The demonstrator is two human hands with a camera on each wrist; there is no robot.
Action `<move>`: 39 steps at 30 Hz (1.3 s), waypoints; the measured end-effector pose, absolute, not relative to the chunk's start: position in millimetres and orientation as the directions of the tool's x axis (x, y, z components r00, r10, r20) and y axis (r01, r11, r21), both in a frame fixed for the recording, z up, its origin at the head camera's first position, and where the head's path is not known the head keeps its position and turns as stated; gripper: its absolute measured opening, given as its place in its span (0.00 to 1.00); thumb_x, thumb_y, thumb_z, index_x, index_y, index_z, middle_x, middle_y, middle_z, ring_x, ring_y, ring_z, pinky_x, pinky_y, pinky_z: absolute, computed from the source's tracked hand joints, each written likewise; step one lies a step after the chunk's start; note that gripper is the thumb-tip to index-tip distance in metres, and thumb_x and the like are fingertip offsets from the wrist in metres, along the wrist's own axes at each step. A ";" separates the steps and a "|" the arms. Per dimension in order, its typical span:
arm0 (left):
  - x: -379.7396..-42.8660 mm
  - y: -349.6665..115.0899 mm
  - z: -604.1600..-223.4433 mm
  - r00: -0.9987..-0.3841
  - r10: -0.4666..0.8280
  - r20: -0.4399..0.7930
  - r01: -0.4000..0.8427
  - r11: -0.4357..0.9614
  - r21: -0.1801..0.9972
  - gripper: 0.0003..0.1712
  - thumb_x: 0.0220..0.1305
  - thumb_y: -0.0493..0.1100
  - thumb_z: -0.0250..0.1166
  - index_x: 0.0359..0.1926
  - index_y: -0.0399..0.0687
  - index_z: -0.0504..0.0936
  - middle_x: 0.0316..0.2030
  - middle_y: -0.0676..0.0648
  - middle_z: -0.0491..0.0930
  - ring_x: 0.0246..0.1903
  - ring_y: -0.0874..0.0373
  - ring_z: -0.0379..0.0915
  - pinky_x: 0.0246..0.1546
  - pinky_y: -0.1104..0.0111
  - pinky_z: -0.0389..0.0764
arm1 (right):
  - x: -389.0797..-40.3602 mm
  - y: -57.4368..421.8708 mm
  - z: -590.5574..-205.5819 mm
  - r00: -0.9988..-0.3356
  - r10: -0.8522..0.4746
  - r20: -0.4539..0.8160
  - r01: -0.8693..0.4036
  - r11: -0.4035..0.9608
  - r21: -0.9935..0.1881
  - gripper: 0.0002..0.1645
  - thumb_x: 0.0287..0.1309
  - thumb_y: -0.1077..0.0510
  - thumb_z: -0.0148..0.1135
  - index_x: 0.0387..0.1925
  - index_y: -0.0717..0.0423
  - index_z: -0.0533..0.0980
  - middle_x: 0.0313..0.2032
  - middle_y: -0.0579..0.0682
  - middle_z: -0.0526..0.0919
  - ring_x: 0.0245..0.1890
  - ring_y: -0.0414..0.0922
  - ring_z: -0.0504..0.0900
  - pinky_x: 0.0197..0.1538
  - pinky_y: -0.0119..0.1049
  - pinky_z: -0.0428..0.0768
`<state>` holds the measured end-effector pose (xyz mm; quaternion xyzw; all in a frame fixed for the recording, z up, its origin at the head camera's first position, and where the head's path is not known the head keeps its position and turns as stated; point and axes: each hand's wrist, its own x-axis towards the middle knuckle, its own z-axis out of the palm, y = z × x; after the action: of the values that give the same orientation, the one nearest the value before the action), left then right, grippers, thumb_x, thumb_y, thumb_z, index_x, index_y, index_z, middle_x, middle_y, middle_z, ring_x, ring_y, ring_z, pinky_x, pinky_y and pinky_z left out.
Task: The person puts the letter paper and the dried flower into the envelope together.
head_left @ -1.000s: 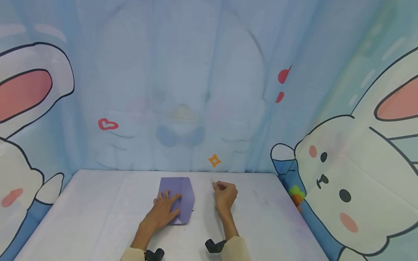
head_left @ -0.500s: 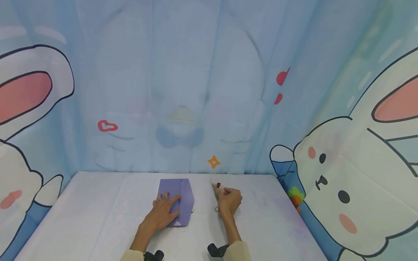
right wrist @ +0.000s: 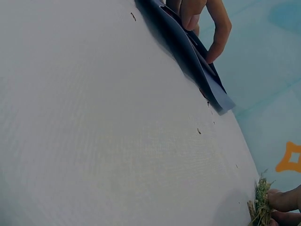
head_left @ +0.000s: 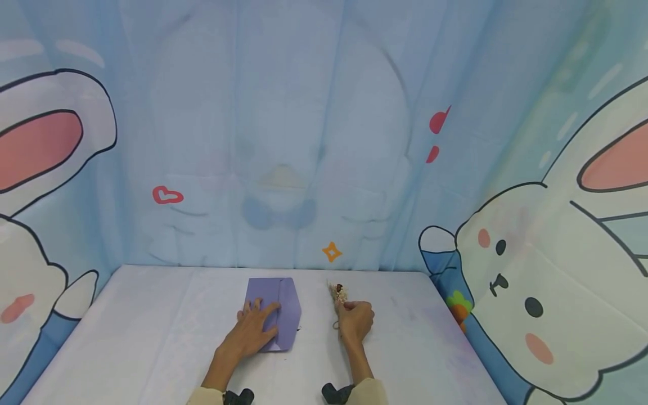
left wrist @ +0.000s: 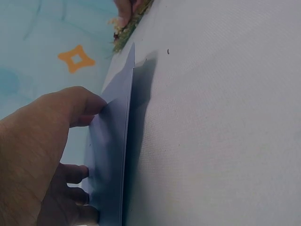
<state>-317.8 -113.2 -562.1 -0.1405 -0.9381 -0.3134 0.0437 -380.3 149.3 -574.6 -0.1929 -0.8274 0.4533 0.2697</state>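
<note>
A purple paper envelope (head_left: 289, 312) lies on the white table, its flap edge on the right side. My left hand (head_left: 250, 333) rests on it with fingers spread, fingertips touching the paper, as the left wrist view of the envelope (left wrist: 110, 141) also shows. To the right, my right hand (head_left: 356, 319) pinches a small bunch of dried flowers (head_left: 338, 291) between thumb and fingers. Pale blooms and one dark red-brown one show above the fingers; a tie loop hangs lower down. In the right wrist view, the bunch's green stalks (right wrist: 262, 202) show at the lower right corner.
The white cloth-covered table (head_left: 415, 337) ends at a blue curtain (head_left: 283, 112) printed with rabbits. Small dark crumbs (right wrist: 199, 131) dot the cloth between the envelope and the flowers. Each wrist wears a black camera mount.
My right hand has slid from the top of the dried flower bunch down towards its middle, uncovering the blooms. My left hand stays on the envelope, which has not moved.
</note>
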 end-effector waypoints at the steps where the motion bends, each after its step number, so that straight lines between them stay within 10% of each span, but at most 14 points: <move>1: -318.0 -113.2 -562.3 -0.957 0.236 0.171 0.292 0.764 0.576 0.33 0.68 0.46 0.65 0.73 0.50 0.78 0.74 0.21 0.67 0.75 0.11 0.55 0.68 0.25 0.62 | -380.5 149.1 -575.1 -0.779 0.565 0.272 0.076 0.516 -0.853 0.09 0.53 0.65 0.82 0.31 0.69 0.90 0.27 0.64 0.91 0.28 0.60 0.89 0.40 0.57 0.86; 39: -317.2 -112.8 -563.9 -0.953 0.234 0.195 0.304 0.759 0.576 0.33 0.67 0.47 0.65 0.73 0.48 0.78 0.72 0.20 0.68 0.73 0.11 0.57 0.67 0.25 0.63 | -382.8 146.8 -577.1 -0.745 0.606 0.277 0.111 0.523 -0.845 0.08 0.53 0.60 0.83 0.26 0.62 0.91 0.26 0.59 0.91 0.29 0.59 0.88 0.39 0.54 0.78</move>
<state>-317.2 -112.8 -563.9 -0.1435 -0.9362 -0.3159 0.0555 -382.8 146.8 -577.1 -0.2172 -0.8255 0.4373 0.2831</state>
